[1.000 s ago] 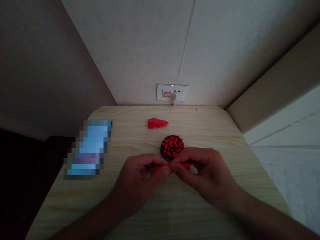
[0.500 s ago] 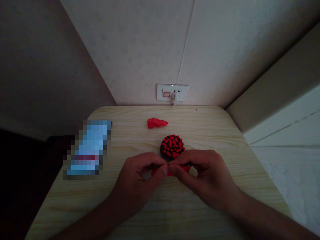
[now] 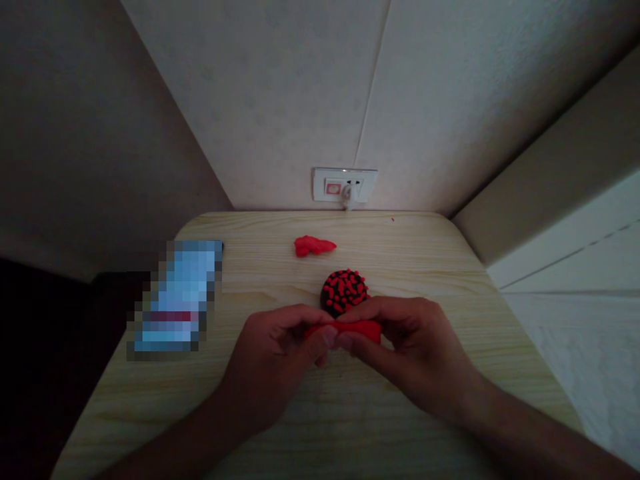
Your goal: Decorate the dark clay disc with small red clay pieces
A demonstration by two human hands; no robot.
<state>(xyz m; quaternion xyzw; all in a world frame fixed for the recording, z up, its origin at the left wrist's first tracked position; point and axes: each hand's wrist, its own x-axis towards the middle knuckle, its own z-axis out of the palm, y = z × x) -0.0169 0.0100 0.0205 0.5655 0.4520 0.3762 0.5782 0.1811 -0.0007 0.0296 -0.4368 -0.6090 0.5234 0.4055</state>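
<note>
Between my two hands is a strip of red modelling clay (image 3: 366, 329), pinched by thumbs and fingertips near its middle. My left hand (image 3: 280, 357) grips its left part, which the fingers largely cover. From the other side my right hand (image 3: 417, 353) holds it, and the right end shows inside the curl of the fingers. Just beyond the fingertips sits a black round piece (image 3: 345, 291) dotted all over with small red bits; its near edge is partly hidden by my right hand. Farther back lies a loose red clay lump (image 3: 314, 246), tapering to the right.
The pale wood-grain table (image 3: 260, 280) has rounded far corners. A phone-like device (image 3: 180, 293), blurred by pixels, lies at the left edge. On the wall behind is a socket plate (image 3: 345, 185) with a plug in it. A tiny dark speck (image 3: 393, 219) lies at the back.
The red clay strip has turned or lifted slightly between my fingers, so more of its upper side shows. My hands stay nearly in place. The black piece and loose lump have not moved.
</note>
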